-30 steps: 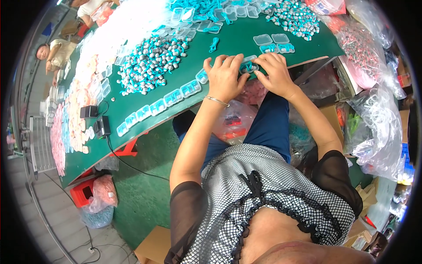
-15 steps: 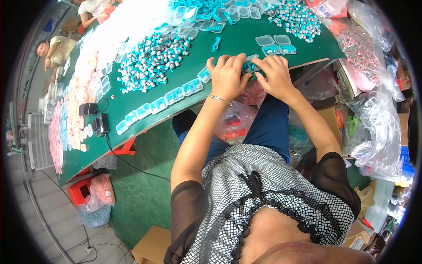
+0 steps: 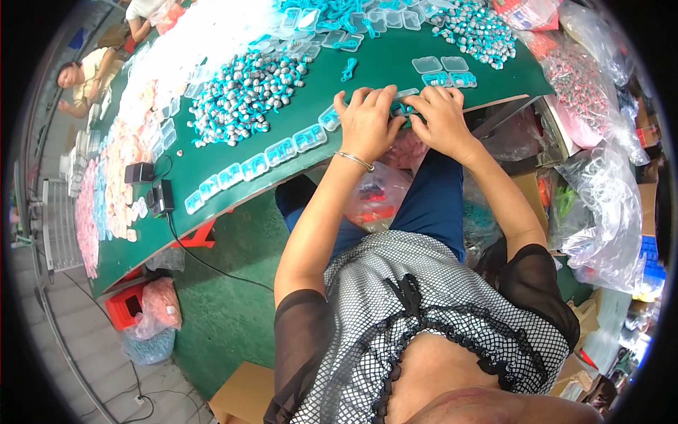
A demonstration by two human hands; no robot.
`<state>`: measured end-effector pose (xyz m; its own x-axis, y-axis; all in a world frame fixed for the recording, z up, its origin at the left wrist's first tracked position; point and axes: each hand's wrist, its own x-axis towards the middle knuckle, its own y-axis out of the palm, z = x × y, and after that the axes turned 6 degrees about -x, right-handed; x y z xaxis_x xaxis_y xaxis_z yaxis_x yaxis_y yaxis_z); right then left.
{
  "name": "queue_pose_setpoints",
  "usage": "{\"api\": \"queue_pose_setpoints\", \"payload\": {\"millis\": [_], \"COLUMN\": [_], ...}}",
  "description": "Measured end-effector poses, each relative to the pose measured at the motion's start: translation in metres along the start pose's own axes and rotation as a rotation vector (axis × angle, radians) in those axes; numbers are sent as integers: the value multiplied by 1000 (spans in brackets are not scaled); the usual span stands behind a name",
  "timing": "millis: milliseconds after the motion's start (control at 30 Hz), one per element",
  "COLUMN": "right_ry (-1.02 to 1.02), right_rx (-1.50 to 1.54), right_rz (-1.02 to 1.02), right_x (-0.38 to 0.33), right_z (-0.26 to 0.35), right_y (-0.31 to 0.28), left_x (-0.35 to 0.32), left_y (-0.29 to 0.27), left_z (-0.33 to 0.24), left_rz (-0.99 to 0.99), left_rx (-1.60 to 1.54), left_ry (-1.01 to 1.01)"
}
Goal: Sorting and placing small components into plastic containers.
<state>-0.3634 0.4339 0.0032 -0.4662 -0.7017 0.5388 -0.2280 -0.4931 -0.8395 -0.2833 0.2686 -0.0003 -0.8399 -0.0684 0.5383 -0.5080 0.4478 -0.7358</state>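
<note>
Holding a small clear case (image 3: 402,109) between them, the two hands meet over the near edge of the green table (image 3: 323,88). The left hand (image 3: 366,124) has its thumb and forefinger closed on the case's left end, its other fingers slightly spread and bent; a bracelet (image 3: 353,161) circles that wrist. The right hand (image 3: 443,124) closes thumb and forefinger on the right end, its remaining fingers lying close together. How firmly either presses cannot be told, since the fingers cover much of the case; something teal shows inside.

Along the table's near edge, to the left of the hands, runs a row of clear cases (image 3: 280,152) with teal contents, the nearest just beside the left hand. Farther in on the table lies a large heap of grey and teal pieces (image 3: 247,99), and to the right of it a lone teal cord bundle (image 3: 349,69). Toward the table's right end sit two open cases (image 3: 460,80) with their lids back, and beyond them a second grey and teal heap (image 3: 480,35). Two black boxes (image 3: 161,196) stand near the table's left end. Past the table's far left side is another person (image 3: 99,71).
</note>
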Motion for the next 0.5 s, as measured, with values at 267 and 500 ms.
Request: {"api": "queue_pose_setpoints", "payload": {"millis": [267,500], "right_ry": [1,20], "right_rx": [65,113], "right_rz": [55,15], "right_x": [2,-4], "right_z": [-6,-5], "right_y": [0,-2], "left_x": [-1,-1], "left_y": [1,0], "left_z": [-1,0], "left_rz": [-7,-6], "left_rx": [-19,-11], "left_ry": [-3,-4]}}
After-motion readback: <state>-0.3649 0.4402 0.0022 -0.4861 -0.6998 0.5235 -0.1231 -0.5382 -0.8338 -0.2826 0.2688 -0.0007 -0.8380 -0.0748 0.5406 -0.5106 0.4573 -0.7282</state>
